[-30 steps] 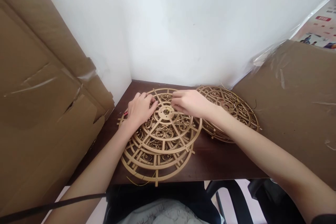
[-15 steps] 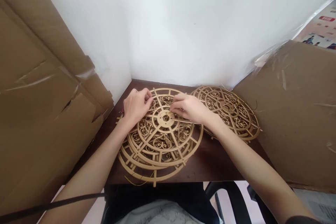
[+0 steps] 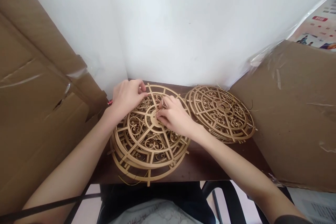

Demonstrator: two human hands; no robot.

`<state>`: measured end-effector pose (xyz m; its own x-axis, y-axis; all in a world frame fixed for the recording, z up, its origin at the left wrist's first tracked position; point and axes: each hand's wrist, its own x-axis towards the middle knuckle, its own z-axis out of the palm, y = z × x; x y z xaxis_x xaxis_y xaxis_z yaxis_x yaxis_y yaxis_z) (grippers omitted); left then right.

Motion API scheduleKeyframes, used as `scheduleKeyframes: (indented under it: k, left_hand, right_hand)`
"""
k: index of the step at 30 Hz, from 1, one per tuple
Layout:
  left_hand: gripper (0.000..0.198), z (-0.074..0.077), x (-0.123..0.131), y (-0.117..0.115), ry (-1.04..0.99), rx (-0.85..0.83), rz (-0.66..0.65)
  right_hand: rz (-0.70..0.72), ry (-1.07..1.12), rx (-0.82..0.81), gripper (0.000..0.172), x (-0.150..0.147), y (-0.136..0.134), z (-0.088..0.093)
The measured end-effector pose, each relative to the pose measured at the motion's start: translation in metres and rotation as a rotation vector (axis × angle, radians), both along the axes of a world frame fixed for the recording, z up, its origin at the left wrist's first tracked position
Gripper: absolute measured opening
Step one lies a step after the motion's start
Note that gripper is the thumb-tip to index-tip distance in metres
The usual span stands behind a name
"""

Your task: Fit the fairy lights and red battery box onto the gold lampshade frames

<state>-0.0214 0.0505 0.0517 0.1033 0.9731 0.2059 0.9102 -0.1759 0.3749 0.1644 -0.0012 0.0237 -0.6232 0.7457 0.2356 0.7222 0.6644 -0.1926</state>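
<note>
A stack of round gold filigree discs [image 3: 147, 143] lies on a dark brown table [image 3: 210, 162] in front of me. My left hand [image 3: 126, 96] rests on the stack's far left rim, fingers curled and pinching something I cannot make out. My right hand [image 3: 172, 115] sits over the hub of the top disc, fingers pinched on a thin gold wire [image 3: 160, 106] that loops up near the centre. A second stack of the same discs [image 3: 220, 112] lies to the right, with thin wire ends sticking out of it.
Cardboard sheets [image 3: 39, 105] lean against the white wall on the left, and a taped cardboard panel [image 3: 296, 112] stands on the right. A black chair [image 3: 223, 196] and a dark strap [image 3: 52, 204] show below the table's near edge. A red tip [image 3: 109, 102] pokes out by my left hand.
My right hand has moved left from the disc's right side onto its hub. My left hand has shifted up along the far left rim. The view has swung slightly to the right.
</note>
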Motion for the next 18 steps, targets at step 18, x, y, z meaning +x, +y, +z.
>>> scheduleKeyframes:
  k: [18]
  left_hand:
    - [0.024, 0.042, -0.013, -0.067, -0.034, 0.495, 0.178]
  right_hand:
    - [-0.136, 0.276, -0.408, 0.029, 0.012, 0.005, -0.009]
